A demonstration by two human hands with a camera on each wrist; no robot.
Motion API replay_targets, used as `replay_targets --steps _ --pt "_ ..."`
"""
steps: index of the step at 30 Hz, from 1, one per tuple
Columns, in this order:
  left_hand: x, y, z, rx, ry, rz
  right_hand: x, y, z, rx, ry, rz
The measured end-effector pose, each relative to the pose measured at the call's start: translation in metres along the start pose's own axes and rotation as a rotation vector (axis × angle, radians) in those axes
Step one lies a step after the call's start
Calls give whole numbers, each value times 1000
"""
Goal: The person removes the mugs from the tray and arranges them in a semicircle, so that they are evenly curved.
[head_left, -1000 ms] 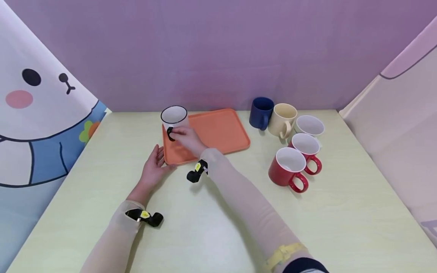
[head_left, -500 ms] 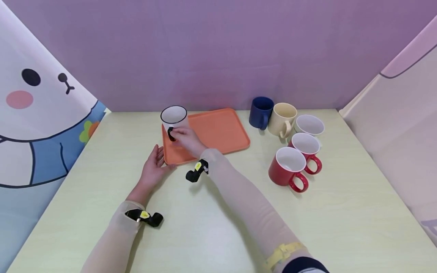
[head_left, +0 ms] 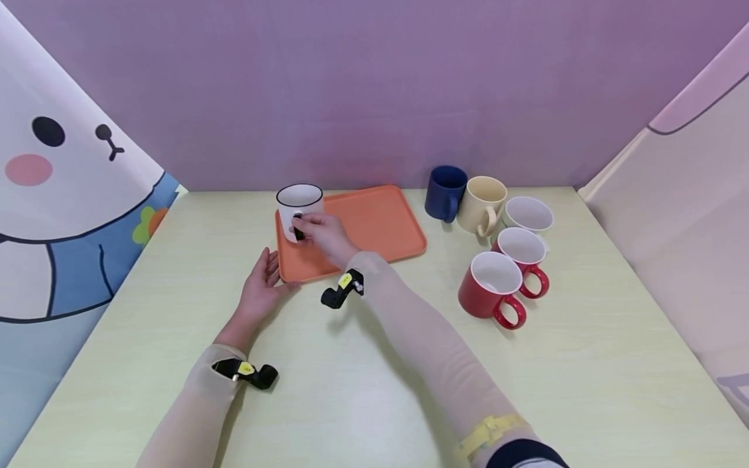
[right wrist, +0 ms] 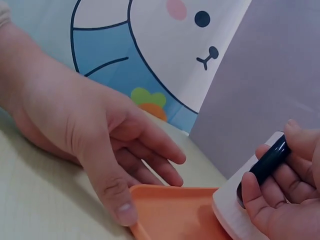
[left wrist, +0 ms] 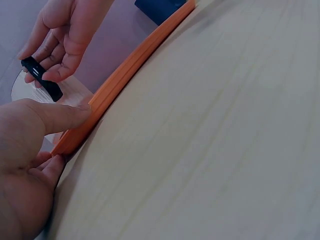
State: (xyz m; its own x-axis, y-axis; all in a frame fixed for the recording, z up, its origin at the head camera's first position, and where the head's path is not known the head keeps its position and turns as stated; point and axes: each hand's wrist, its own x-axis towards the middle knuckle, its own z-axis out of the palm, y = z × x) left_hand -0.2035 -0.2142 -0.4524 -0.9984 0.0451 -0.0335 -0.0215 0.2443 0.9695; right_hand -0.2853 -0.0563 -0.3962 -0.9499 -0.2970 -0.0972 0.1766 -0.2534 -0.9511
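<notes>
A white mug [head_left: 287, 218] with a dark rim and black handle stands over the left end of the orange tray [head_left: 374, 227]. My right hand [head_left: 328, 237] pinches the handle between thumb and fingers, as the right wrist view shows at the black handle [right wrist: 267, 162]. At the tray's near left corner rests my left hand [head_left: 260, 286]. Its thumb [left wrist: 70, 117] touches the front rim, while the fingers [right wrist: 150, 150] lie loosely extended along the left side. Whether the mug's base fully touches the tray is hard to tell.
Right of the tray stand a navy mug [head_left: 439, 195], a cream mug [head_left: 476, 218], a pale mug [head_left: 535, 224], and two red mugs, one nearer [head_left: 476, 296] and one behind [head_left: 529, 263]. A purple backdrop [head_left: 351, 97] closes the table's far edge.
The white mug has shifted slightly and looks more upright, its handle turned a little to the right with my right hand. My left hand stays at the tray corner.
</notes>
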Motion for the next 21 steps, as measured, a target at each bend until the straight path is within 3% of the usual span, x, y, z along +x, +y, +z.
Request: replay_targets --steps 13,21 --pt "-1 -1 -2 17 -13 -19 -4 -5 -19 25 -5 8" --pt "-1 1 -1 29 -16 -20 -14 -11 -25 -22 8 16"
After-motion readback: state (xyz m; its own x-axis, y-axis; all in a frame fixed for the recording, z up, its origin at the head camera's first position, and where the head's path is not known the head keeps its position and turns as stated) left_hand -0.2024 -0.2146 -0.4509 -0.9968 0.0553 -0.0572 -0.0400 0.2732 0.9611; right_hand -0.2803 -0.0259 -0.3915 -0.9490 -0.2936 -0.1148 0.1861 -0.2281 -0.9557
